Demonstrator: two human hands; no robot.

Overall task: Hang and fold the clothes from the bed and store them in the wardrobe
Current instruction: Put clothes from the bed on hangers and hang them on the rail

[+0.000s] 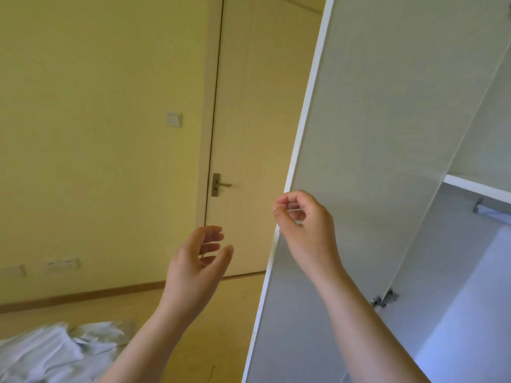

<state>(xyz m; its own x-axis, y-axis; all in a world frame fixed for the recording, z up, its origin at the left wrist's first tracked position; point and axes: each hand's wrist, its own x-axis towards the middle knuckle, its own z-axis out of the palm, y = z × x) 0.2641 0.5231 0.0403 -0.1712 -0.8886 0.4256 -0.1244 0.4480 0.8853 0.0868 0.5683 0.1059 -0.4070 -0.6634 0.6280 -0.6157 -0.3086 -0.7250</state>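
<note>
1. The right hand (pixel 307 225) grips the free edge of the wardrobe door (pixel 373 120). Its fingers (pixel 284 201) are curled round that edge, and a strip of white shows between them.
2. The left hand (pixel 193 261) hangs in the air, down and to the left of the grip and apart from the door. Its fingers are loosely bent and spread, and it holds nothing.
3. To the right of the grip the wardrobe (pixel 486 134) stands open. A white shelf (pixel 478 186) crosses it a little above grip height, and a metal rail (pixel 495 210) sits just under the shelf.
4. A metal hinge (pixel 385 299) joins the door to the carcass, below and to the right of the grip.
5. The door's long axis runs slantwise through the grip, from lower left to upper right in the view. Its pale inner face is turned toward the camera.
6. The clothes (pixel 49 352) lie in a pale, rumpled heap far below and to the left of the grip. They are too blurred to tell single garments or which way they point.
7. Left of the grip at about its height is a room door (pixel 254 120) with a lever handle (pixel 221 185). Farther left on the wall are a light switch (pixel 173 119) and, lower down, sockets (pixel 62 263).
</note>
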